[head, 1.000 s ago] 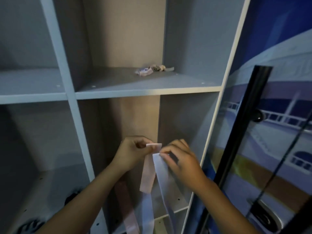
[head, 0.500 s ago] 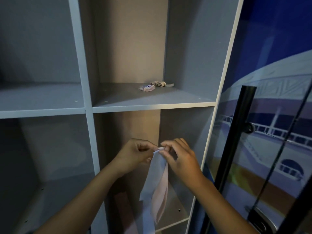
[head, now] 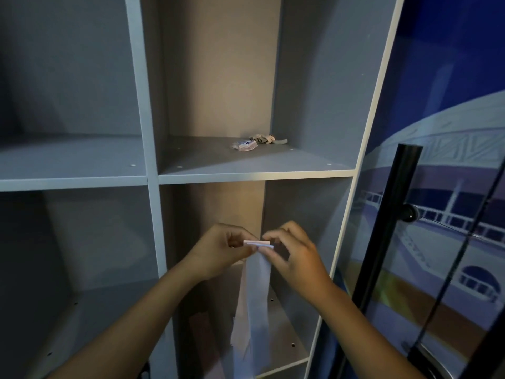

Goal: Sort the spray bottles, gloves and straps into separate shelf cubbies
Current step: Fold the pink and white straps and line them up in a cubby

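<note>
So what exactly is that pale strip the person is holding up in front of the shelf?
It looks like a strap: a flat, pale band, whitish with a pinkish tint, seemingly soft fabric. Its top end is folded over into a small flat roll, pinched from one side by the left hand and from the other by the right hand. The rest hangs straight down in doubled layers, in front of the lower right cubby. Its bottom end runs out of view.
</note>
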Tool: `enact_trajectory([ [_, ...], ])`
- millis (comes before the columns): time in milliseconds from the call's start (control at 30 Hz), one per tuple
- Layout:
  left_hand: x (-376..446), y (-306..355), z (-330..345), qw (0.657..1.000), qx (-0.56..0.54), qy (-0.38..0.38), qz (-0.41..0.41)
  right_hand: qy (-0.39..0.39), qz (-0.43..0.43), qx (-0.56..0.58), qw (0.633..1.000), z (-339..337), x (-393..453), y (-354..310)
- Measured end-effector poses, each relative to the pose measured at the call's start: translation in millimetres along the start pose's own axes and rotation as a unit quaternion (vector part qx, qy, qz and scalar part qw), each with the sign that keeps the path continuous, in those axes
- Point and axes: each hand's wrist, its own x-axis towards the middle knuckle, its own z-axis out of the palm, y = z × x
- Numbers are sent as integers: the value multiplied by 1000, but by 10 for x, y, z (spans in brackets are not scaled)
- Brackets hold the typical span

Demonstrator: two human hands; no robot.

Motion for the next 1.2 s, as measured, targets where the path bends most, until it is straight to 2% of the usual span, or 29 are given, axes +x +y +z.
enact_trajectory([
  [133,9,10,-24,1000,16,11,-1,-16,62,96,993,-49,8,-18],
  [333,-10,52,-25,1000,6,8,5,1,108,148,983,-16,108,-5],
  [467,-24,38,-30,1000,16,2,7,-23,147,184,971,-20,141,26],
  [633,-43,16,23,1000,-12,25,5,-33,87,123,988,-42,150,11],
  [733,-88,-53,30,997,-68,23,-42,-30,115,186,975,-88,170,-14],
  [833,-206,-169,135,991,-82,-29,-106,-29,153,249,956,-186,203,-32],
  [933,-270,-275,272,986,-85,-45,-136,-22,150,249,957,-280,266,-25],
  [1033,-276,-344,370,988,-80,-53,-122,18,171,245,954,-321,333,77],
  [1133,-288,-379,474,987,-106,-44,-109,54,208,216,952,-332,357,259],
  [1200,-285,-380,512,984,-133,-22,-116,51,229,170,957,-326,327,417],
])
